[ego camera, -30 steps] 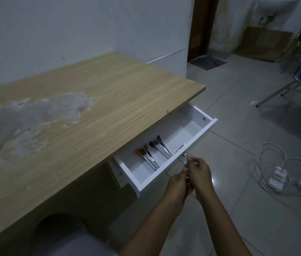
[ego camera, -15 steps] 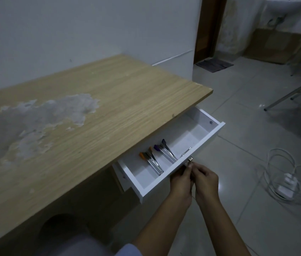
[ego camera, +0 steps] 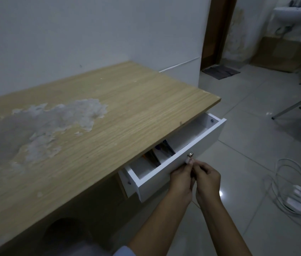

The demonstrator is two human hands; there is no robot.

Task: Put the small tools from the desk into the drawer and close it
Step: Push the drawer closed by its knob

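Observation:
The white drawer hangs half open under the wooden desk. Several small tools lie inside it, partly hidden by the desk edge: an orange-handled tool and a purple-handled tool with dark metal tips. My left hand and my right hand are pressed together in front of the drawer. Their bunched fingertips touch the drawer front just below the small metal knob. I cannot see anything held in either hand.
The desk top has a large worn grey patch. On the tiled floor to the right lie a coiled white cable and power strip. Chair legs stand further back right. A doorway with a dark mat is behind.
The drawer has slid inward under the desk, so the tools are now mostly covered. Both hands have moved forward with the drawer front, staying together at the knob.

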